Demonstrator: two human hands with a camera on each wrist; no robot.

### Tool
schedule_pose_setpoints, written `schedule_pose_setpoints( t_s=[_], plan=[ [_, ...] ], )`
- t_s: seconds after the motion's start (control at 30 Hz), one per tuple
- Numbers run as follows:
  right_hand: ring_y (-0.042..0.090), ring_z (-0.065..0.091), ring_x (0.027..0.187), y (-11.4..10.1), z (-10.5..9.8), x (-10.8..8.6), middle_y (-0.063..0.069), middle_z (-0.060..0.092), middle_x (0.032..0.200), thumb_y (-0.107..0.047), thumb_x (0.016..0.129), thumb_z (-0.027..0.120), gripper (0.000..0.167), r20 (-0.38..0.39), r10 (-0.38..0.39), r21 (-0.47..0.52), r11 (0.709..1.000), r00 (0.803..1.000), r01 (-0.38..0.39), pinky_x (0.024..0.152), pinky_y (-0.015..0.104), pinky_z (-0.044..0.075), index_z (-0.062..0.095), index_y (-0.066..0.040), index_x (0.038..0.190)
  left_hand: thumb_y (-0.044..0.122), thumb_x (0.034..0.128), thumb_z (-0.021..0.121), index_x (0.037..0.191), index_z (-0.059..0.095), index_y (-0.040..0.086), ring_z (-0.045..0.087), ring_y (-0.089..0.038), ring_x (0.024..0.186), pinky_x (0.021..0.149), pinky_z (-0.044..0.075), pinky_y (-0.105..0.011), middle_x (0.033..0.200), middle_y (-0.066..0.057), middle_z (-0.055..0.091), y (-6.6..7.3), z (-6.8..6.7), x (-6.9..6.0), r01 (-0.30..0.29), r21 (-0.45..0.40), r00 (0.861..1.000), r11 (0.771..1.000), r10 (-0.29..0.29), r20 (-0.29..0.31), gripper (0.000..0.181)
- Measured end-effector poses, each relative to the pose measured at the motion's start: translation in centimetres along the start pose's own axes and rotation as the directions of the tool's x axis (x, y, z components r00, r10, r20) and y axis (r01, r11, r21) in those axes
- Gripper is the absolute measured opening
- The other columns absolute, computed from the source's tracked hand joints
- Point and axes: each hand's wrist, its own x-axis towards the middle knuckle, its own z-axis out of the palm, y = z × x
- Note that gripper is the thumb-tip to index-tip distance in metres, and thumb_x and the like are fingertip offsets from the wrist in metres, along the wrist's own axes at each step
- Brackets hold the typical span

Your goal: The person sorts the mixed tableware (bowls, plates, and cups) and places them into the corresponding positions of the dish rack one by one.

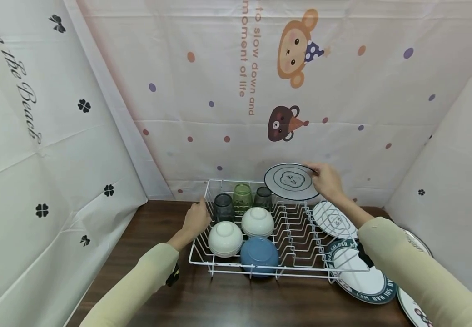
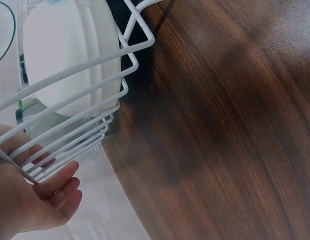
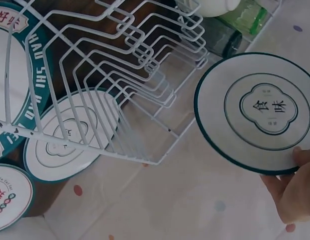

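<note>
My right hand [image 1: 326, 180] pinches the rim of a white plate [image 1: 291, 181] with a dark edge and a printed centre. The plate is held above the back of the white wire dish rack [image 1: 301, 268]. At the rack's left side, my left hand [image 1: 196, 218] grips the top wire; in the left wrist view its fingers [image 2: 64, 182] lie around the wires. Inside the rack are two upturned white bowls [image 1: 225, 239], a blue bowl [image 1: 259, 255], a green glass [image 1: 242, 198] and two dark glasses [image 1: 224, 207].
Right of the rack, a small white plate [image 1: 334, 220], a green-rimmed plate [image 1: 360, 272] and other plates lie on the dark wooden table [image 1: 203, 302], partly under the right sleeve. Printed cloth [image 1: 219, 91] hangs behind and at both sides.
</note>
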Motion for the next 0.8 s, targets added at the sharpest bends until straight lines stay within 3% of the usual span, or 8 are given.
schedule_pose_setpoints(
  t_s=[0.07, 0.2, 0.33, 0.53, 0.7, 0.8],
  plan=[
    [0.018, 0.036, 0.049, 0.2, 0.3, 0.1, 0.03, 0.074, 0.102, 0.014, 0.093, 0.049, 0.042, -0.024, -0.027, -0.035, 0.999, 0.999, 0.026, 0.046, 0.025, 0.023, 0.072, -0.001, 0.125, -0.002, 0.0867, 0.06, 0.133, 0.047, -0.018, 0.068, -0.04, 0.073, 0.065, 0.057, -0.05, 0.084, -0.026, 0.066, 0.1, 0.1, 0.0, 0.002, -0.002, 1.0, 1.0, -0.002, 0.001, 0.05],
    [0.016, 0.035, 0.051, 0.7, 0.9, 0.2, 0.025, 0.074, 0.085, 0.019, 0.086, 0.049, 0.051, -0.038, -0.096, -0.112, 0.989, 0.995, 0.091, 0.047, 0.025, 0.025, 0.075, -0.006, 0.122, -0.002, 0.0869, 0.06, 0.135, 0.046, -0.018, 0.069, -0.039, 0.074, 0.065, 0.058, -0.049, 0.087, -0.027, 0.067, 0.4, 0.3, 0.2, 0.01, -0.001, 1.0, 1.0, -0.01, 0.008, 0.052],
    [0.015, 0.034, 0.05, 1.2, 1.5, 0.3, 0.023, 0.074, 0.084, 0.018, 0.087, 0.049, 0.052, -0.017, -0.146, -0.172, 0.975, 0.989, 0.141, 0.047, 0.025, 0.025, 0.075, -0.009, 0.123, -0.001, 0.0875, 0.059, 0.138, 0.045, -0.018, 0.069, -0.041, 0.079, 0.067, 0.058, -0.05, 0.092, -0.03, 0.067, 0.6, 0.3, 0.2, 0.025, -0.005, 1.0, 1.0, -0.025, 0.019, 0.055],
    [0.013, 0.031, 0.048, 1.6, 2.4, 1.0, 0.022, 0.076, 0.089, 0.015, 0.09, 0.049, 0.049, 0.03, -0.132, -0.215, 0.967, 0.991, 0.135, 0.045, 0.024, 0.026, 0.076, -0.011, 0.122, -0.002, 0.0874, 0.057, 0.139, 0.043, -0.018, 0.068, -0.035, 0.07, 0.063, 0.057, -0.047, 0.083, -0.026, 0.066, 0.3, 0.1, 0.3, 0.043, -0.018, 0.999, 0.999, -0.042, 0.012, 0.056],
    [0.013, 0.029, 0.048, 1.7, 3.1, 1.5, 0.018, 0.069, 0.068, 0.012, 0.093, 0.052, 0.043, 0.051, -0.103, -0.208, 0.972, 0.993, 0.111, 0.045, 0.026, 0.025, 0.077, -0.011, 0.12, -0.003, 0.0885, 0.056, 0.14, 0.043, -0.017, 0.064, -0.027, 0.064, 0.061, 0.056, -0.043, 0.074, -0.018, 0.064, 0.1, -0.1, 0.1, 0.059, -0.05, 0.998, 0.997, -0.058, 0.015, 0.055],
    [0.014, 0.031, 0.049, 2.1, 3.4, 1.5, 0.018, 0.067, 0.065, 0.016, 0.089, 0.052, 0.046, 0.064, -0.094, -0.175, 0.979, 0.993, 0.104, 0.045, 0.025, 0.025, 0.077, -0.009, 0.119, -0.002, 0.0886, 0.056, 0.139, 0.044, -0.016, 0.064, -0.028, 0.065, 0.061, 0.056, -0.044, 0.074, -0.018, 0.064, 0.0, 0.0, 0.1, 0.071, -0.059, 0.997, 0.996, -0.07, 0.014, 0.054]
  ],
)
